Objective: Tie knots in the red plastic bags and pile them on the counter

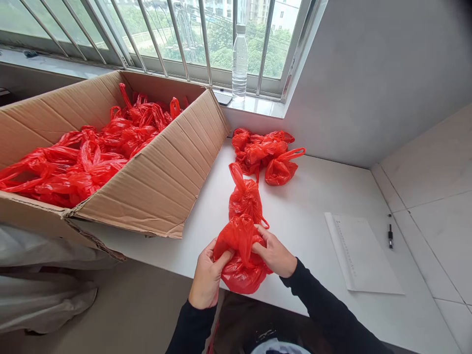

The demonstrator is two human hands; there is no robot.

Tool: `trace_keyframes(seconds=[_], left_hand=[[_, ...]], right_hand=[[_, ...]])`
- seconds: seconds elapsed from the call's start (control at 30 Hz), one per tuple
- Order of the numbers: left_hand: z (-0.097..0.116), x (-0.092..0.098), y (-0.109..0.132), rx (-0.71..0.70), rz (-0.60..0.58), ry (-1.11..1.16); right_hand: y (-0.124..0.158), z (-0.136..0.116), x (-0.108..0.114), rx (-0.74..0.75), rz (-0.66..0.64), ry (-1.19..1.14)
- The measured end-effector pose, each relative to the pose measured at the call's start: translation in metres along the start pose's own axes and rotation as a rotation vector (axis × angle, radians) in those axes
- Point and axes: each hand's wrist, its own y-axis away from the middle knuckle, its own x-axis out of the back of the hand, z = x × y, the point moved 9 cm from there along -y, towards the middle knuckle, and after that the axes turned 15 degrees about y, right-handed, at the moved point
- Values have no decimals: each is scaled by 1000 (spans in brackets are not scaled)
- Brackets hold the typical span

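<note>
A knotted red plastic bag (243,275) is between my two hands at the front edge of the white table. My left hand (209,273) grips its left side, thumb on top and fingers partly hidden behind the plastic. On the right side, my right hand (272,250) pinches the bag near its gathered top. Just beyond it lies another tied red bag (246,199) with a loop handle pointing away from me. What the bags contain cannot be seen.
Several red bags (260,150) lie heaped by the wall. At left, an open cardboard box (158,167) full of red bags overhangs the table (302,216). Paper sheets (365,253) and a black pen (390,236) lie right. A water bottle (240,64) stands on the windowsill.
</note>
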Motion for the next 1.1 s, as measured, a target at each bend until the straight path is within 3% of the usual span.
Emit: trace_keyframes(seconds=[0.13, 0.37, 0.47, 0.63, 0.8, 0.97, 1.1], left_hand=[[-2, 1, 0, 14, 36, 25], [-15, -6, 6, 157, 4, -22], [-15, -3, 5, 142, 24, -55], [-11, -17, 1, 86, -31, -71], [-13, -6, -6, 12, 86, 2], [-22, 4, -8, 42, 115, 33], [-22, -1, -4, 85, 39, -22]], right_hand=[[1, 3, -2, 3, 17, 41], [-2, -3, 7, 46, 70, 0], [-3, -2, 4, 25, 23, 20], [-2, 3, 2, -24, 53, 35], [1, 1, 4, 2, 101, 97], [-2, 1, 5, -3, 63, 132], [-7, 5, 7, -12, 69, 164]])
